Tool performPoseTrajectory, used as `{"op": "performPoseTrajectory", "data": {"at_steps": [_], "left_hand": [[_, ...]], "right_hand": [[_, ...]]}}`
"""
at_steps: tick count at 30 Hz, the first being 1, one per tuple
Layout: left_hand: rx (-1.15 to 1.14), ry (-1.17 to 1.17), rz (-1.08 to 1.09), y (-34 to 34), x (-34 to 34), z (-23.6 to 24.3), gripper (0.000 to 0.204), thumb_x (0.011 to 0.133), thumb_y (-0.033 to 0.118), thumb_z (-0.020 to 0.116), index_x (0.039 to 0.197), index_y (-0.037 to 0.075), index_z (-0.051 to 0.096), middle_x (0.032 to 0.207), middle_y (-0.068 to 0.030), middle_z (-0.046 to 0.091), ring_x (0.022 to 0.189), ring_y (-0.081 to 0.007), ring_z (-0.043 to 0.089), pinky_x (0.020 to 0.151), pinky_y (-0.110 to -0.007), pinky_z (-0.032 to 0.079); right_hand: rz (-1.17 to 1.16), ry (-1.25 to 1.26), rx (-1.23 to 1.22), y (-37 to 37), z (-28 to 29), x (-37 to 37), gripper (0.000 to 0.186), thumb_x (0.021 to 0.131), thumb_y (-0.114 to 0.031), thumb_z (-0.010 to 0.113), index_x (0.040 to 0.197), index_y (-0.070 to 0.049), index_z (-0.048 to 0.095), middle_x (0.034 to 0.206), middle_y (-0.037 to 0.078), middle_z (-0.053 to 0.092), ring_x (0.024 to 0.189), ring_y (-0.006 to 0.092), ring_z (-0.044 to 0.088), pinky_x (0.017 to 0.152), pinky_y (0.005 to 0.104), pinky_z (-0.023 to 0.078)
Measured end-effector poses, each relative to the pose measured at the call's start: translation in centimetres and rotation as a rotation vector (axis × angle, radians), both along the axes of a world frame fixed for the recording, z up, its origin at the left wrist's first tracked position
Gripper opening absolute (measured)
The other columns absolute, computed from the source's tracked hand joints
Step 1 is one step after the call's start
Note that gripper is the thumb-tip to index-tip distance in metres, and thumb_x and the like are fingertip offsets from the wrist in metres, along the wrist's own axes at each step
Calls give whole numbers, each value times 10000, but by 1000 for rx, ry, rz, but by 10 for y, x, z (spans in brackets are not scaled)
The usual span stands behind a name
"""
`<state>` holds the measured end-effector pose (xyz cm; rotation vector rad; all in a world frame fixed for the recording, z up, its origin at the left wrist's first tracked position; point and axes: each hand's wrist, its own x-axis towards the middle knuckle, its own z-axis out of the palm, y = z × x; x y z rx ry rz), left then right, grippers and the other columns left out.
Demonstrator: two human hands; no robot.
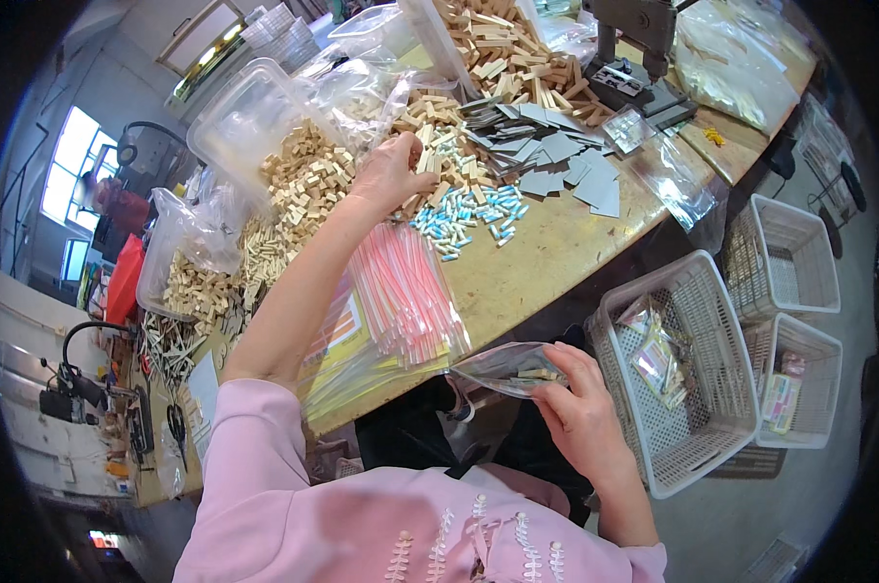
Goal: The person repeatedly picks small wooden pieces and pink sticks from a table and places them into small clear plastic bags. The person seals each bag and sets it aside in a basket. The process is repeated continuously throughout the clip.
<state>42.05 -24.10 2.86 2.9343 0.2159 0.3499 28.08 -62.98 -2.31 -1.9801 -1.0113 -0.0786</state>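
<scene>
My left hand [389,177] reaches over the table among heaps of small wooden pieces, its thumb apart from its bent fingers. Nothing shows between them, though some fingertips are hidden. Beside it lie wooden blocks [428,109] and a heap of small blue-and-white cylinders [473,212]. Past the table's front edge, my right hand [583,403] is closed on a clear plastic bag [493,367] with a few light wooden pieces inside. Pink-and-clear plastic strips [405,291] lie in a bundle below my left wrist, on top of flat yellow printed packaging [338,374].
Grey flat squares [566,160] are scattered at the back of the table, near a dark metal machine [639,39]. Clear tubs [240,117] and wood heaps stand left. White baskets [687,428] with filled packs sit on the right. Scissors [176,426] lie far left.
</scene>
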Motion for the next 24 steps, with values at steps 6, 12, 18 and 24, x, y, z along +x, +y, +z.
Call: {"op": "performPoseTrajectory", "data": {"at_steps": [6,12,18,24], "left_hand": [[84,-54,-55,9,3,-9,416,782,337,797,1041,40,665,921,-124,682,839,-284,685,779,-406,544],[57,-172,-92,10,1,-22,248,899,252,713,1039,50,676,909,-119,697,788,-262,701,752,-394,557],[-537,-116,-37,24,-2,-17,254,911,206,735,1095,38,687,892,-46,715,740,-148,674,694,-338,550],[-1080,106,-261,-45,-70,21,184,923,97,731,1094,48,684,943,16,678,833,-51,612,768,-221,491]], "right_hand": [[-11,5,-16,0,-6,2,137,785,4,758,880,21,660,1280,226,606,1246,415,576,1015,469,511],[-7,8,-6,2,-8,4,144,772,15,757,878,18,660,1263,226,613,1243,417,578,1017,475,510],[-7,6,1,3,-6,3,174,753,24,769,892,14,665,1261,228,613,1241,424,577,1016,480,510],[9,-11,12,5,1,4,169,769,24,757,906,29,658,1289,241,600,1250,431,569,1025,481,504]]}}
